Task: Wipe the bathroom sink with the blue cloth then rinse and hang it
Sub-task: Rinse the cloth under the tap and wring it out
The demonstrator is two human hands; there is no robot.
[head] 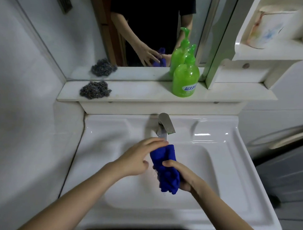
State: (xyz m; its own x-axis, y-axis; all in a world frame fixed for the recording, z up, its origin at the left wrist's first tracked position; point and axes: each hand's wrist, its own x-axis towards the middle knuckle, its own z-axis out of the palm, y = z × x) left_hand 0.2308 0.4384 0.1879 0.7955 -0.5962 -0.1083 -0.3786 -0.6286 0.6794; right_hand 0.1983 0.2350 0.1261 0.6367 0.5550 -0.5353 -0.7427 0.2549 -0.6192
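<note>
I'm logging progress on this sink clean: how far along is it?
Wiping looks over: the blue cloth is bunched up, off the sink. In hand is the rinse: the right hand grips the cloth under water running from the faucet, the left hand touching its top. Left to do: hanging it.

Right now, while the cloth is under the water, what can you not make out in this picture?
Head view:
- Sink drain: not visible, perhaps under the blue cloth and left hand.
- Right hand: its fingertips behind the cloth.
- Green soap bottle label: turned partly away, too small to read.
- Item on the right shelf: blurred near the edge.
- Hook or rail for hanging: none in frame.
</note>
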